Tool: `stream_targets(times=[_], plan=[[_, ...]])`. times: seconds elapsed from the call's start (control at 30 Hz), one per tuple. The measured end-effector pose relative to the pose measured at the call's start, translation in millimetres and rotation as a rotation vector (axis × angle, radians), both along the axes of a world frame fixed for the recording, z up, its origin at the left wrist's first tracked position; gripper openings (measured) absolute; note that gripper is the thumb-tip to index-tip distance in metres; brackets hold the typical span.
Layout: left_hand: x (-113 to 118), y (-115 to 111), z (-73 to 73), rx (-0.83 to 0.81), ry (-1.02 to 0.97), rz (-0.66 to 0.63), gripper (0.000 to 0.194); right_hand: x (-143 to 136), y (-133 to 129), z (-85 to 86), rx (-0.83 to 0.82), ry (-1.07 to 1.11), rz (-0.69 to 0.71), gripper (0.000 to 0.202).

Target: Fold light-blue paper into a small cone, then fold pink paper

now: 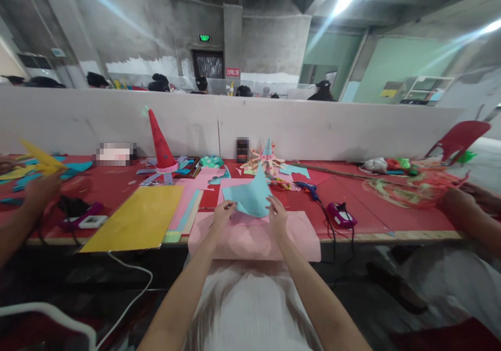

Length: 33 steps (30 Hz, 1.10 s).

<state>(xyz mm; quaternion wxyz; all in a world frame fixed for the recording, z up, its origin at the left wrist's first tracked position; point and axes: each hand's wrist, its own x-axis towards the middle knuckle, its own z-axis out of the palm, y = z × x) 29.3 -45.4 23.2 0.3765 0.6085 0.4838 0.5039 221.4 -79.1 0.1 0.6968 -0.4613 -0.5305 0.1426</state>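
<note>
A light blue sheet of paper (248, 197), curved and with a pointed upper corner, is held up between my two hands. My left hand (224, 213) grips its left edge with closed fingers, and a small dark thing shows at the fingertips, too small to name. My right hand (277, 213) pinches the right edge. Beneath lies a large pink sheet (254, 239) that hangs over the table's front edge. Just beyond stands a small blue cone (267, 150) with a fringe of pink and orange strips around its base.
A red cone hat (161, 145) and a yellow sheet (136, 218) are to the left. Right of my hands lie a blue glue gun (309, 189) with a cord and a purple power socket (341, 214). Co-workers' hands (464, 200) are at both sides. A white partition (313, 126) stands behind.
</note>
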Motion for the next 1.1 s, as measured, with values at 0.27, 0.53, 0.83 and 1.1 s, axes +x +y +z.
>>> stream_targets(times=[0.27,0.53,0.83,1.1], plan=[[3,-4,3.5,-0.076,-0.059,-0.186,0.014,-12,-4,-5.7,0.194,-0.759,0.202,0.033],[4,-2,2.9,-0.072,-0.190,-0.197,0.023,-10,-7,-2.2,0.175,-0.802,0.205,0.031],[4,2,2.3,-0.112,-0.168,-0.197,0.033,-13,-10,2.7,0.117,-0.706,0.238,0.030],[-2,11,-8.4,-0.040,-0.150,-0.041,0.026,-12,-8,7.1,-0.061,-0.321,0.077,0.017]])
